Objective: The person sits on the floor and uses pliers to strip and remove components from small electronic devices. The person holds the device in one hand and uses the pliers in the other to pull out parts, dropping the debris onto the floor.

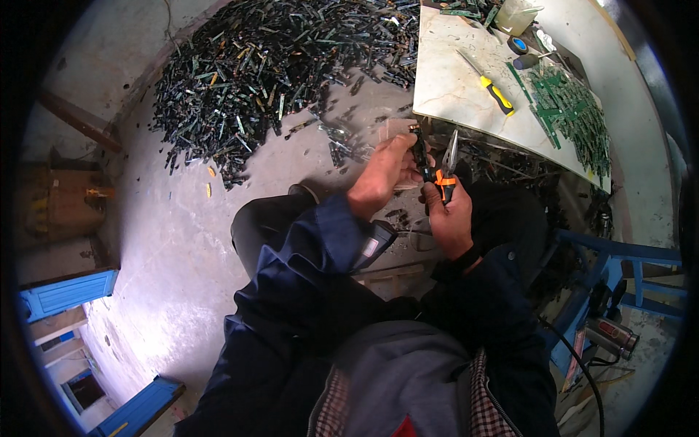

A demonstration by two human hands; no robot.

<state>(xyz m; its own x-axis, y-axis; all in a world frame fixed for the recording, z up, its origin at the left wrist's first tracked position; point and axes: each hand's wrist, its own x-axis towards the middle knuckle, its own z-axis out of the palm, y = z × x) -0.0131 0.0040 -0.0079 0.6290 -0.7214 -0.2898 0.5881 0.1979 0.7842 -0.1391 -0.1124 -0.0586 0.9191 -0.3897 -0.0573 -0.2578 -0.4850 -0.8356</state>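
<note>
My left hand is closed on a narrow dark strip with a coppery bit at its upper end; it looks like the pieces in the heap. Close beside it, my right hand grips a pair of pliers with orange and black handles. The metal jaws point up and away from me, just right of the strip. Whether the pliers touch the strip I cannot tell. Both hands are held above my lap, near the table's front edge.
A big heap of dark strips covers the floor ahead and left. On the pale table at the right lie a yellow-black screwdriver, green circuit boards, a roll of tape and a plastic container. Blue stool legs stand at the right.
</note>
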